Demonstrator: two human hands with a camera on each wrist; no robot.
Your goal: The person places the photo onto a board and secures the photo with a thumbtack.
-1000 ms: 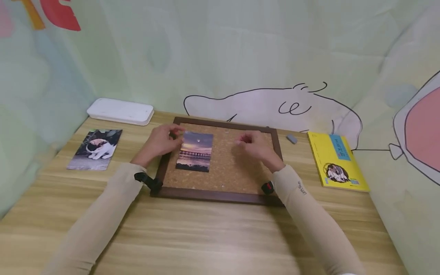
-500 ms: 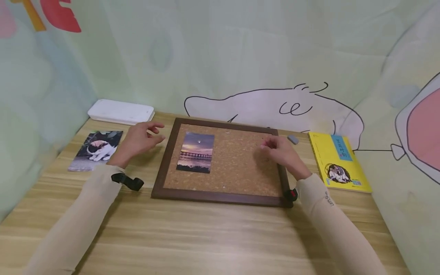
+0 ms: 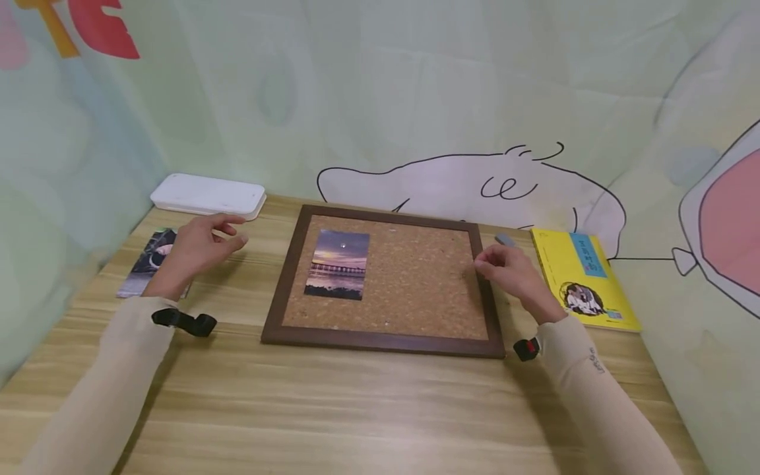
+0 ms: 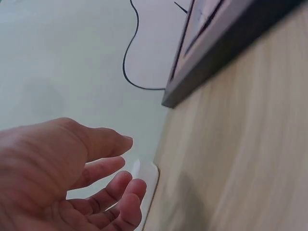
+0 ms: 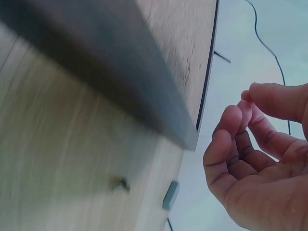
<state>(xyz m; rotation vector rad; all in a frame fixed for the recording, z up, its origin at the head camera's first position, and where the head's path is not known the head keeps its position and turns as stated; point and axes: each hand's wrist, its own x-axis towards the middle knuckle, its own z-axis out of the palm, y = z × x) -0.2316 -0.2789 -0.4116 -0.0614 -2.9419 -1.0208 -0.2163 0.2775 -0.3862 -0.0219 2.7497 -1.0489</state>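
My left hand point(image 3: 198, 251) hovers over the left of the table, fingers relaxed and holding nothing. Below it lies a photo of a black-and-white cat point(image 3: 148, 264), partly hidden by the hand. My right hand point(image 3: 512, 274) is above the right edge of a brown-framed cork board point(image 3: 427, 284). Its fingers are loosely curled, thumb near the index fingertip; no object shows between them. A sunset pier photo point(image 3: 336, 270) lies upright on the board's left part, with a small shiny thumbtack point(image 3: 342, 245) near its top.
A white case point(image 3: 208, 194) stands at the back left. At the right lie a yellow book point(image 3: 576, 264) and a grey eraser-like block point(image 3: 505, 239). In the right wrist view a small blurred object point(image 5: 120, 185) sits on the table beside the frame.
My left hand has moved left, from the sunset photo's edge to over the cat photo. My right hand has moved right, from above the cork to the frame's right edge. The sunset photo stays put.
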